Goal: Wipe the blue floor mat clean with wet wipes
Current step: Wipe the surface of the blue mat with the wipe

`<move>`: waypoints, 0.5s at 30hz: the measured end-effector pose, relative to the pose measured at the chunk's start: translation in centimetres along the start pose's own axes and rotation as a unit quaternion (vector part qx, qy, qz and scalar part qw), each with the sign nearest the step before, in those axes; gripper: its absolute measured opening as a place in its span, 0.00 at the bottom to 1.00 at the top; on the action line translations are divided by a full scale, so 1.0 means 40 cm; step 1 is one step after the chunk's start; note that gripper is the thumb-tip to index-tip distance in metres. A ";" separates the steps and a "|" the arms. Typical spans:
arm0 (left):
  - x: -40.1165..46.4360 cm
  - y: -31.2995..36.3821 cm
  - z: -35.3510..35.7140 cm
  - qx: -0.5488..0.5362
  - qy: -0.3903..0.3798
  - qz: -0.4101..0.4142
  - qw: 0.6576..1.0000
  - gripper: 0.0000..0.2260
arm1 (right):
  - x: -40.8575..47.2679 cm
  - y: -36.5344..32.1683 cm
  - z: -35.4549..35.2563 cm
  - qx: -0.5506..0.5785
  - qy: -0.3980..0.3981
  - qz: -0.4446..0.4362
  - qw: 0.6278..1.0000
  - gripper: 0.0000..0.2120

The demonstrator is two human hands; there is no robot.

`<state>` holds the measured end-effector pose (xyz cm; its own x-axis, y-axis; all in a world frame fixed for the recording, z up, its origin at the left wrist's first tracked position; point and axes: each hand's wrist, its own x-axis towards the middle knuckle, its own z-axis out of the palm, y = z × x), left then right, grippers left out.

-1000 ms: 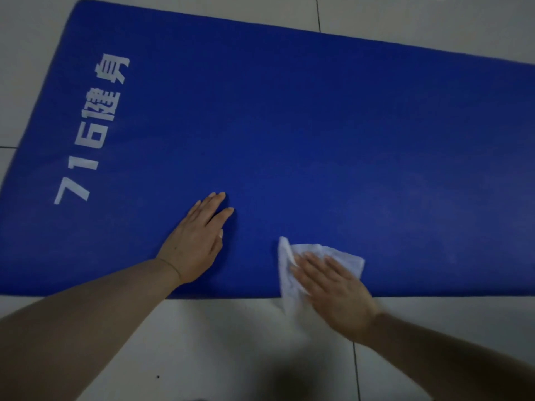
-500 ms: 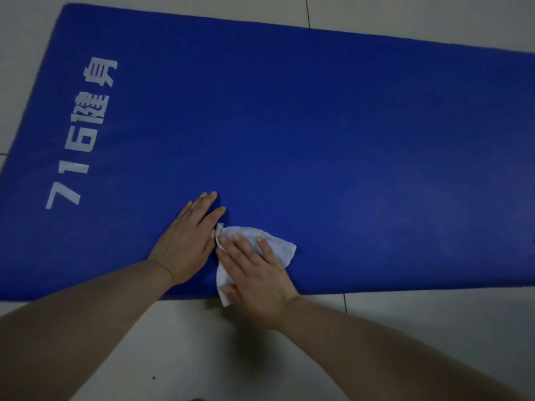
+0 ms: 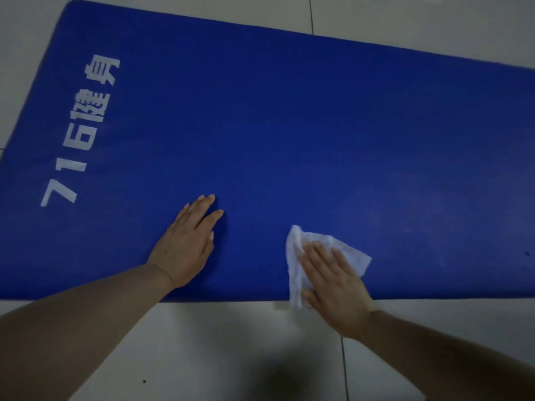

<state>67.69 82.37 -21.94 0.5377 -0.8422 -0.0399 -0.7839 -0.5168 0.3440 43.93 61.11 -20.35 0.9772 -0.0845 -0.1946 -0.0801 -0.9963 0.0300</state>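
A blue floor mat (image 3: 304, 140) with white lettering at its left end lies across the light tiled floor. My left hand (image 3: 185, 244) rests flat on the mat near its front edge, fingers straight and together. To its right, my right hand (image 3: 333, 279) presses a crumpled white wet wipe (image 3: 350, 253) onto the mat with straight fingers. The wipe hangs a little over the mat's front edge, and part of it is hidden under the palm.
Light floor tiles (image 3: 231, 351) with dark grout lines surround the mat. A dark shadow falls on the tiles in front of me. A few small dark specks (image 3: 527, 253) sit on the mat at the far right.
My right hand has slid the wipe to the right along the mat's front edge, away from my left hand, after sweeping left beside it. The left hand has stayed in place.
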 end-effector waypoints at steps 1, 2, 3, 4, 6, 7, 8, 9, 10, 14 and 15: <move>-0.001 0.000 0.000 0.002 -0.002 0.000 1.000 0.20 | 0.027 -0.042 0.001 0.011 0.009 -0.007 1.000 0.27; -0.001 -0.003 0.002 0.006 -0.004 0.002 1.000 0.22 | 0.059 -0.088 0.000 0.020 0.018 -0.016 1.000 0.27; -0.002 -0.006 0.003 0.011 -0.005 0.004 1.000 0.23 | 0.095 -0.135 -0.002 0.031 0.030 -0.022 0.999 0.27; -0.001 -0.007 0.002 0.017 -0.005 0.006 1.000 0.23 | 0.129 -0.178 -0.007 0.043 0.036 -0.025 0.998 0.27; 0.002 -0.006 0.002 0.022 -0.004 0.007 1.000 0.21 | 0.181 -0.238 -0.015 0.053 0.036 -0.024 0.998 0.28; 0.003 -0.005 0.002 0.020 -0.005 0.006 1.000 0.20 | 0.195 -0.248 -0.016 0.053 0.035 -0.025 0.998 0.28; 0.003 -0.006 0.002 0.020 -0.004 0.007 1.000 0.20 | 0.199 -0.245 -0.017 0.052 0.032 -0.028 0.998 0.28; 0.003 -0.007 0.002 0.021 -0.004 0.008 1.000 0.21 | 0.194 -0.230 -0.017 0.047 0.025 -0.034 0.998 0.27; 0.003 -0.009 0.002 0.023 -0.005 0.009 1.000 0.22 | 0.181 -0.205 -0.017 0.039 0.018 -0.039 0.998 0.27; 0.001 -0.007 0.002 0.023 -0.008 0.007 1.000 0.22 | 0.082 -0.061 -0.007 0.013 0.004 -0.003 1.000 0.25; 0.001 -0.004 0.001 0.024 -0.009 0.004 1.000 0.23 | 0.053 -0.027 -0.007 0.011 -0.002 0.016 1.000 0.26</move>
<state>67.83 82.43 -22.04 0.5259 -0.8488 -0.0534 -0.8027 -0.5162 0.2989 46.15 61.99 -20.53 0.9735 -0.1166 -0.1970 -0.1158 -0.9932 0.0153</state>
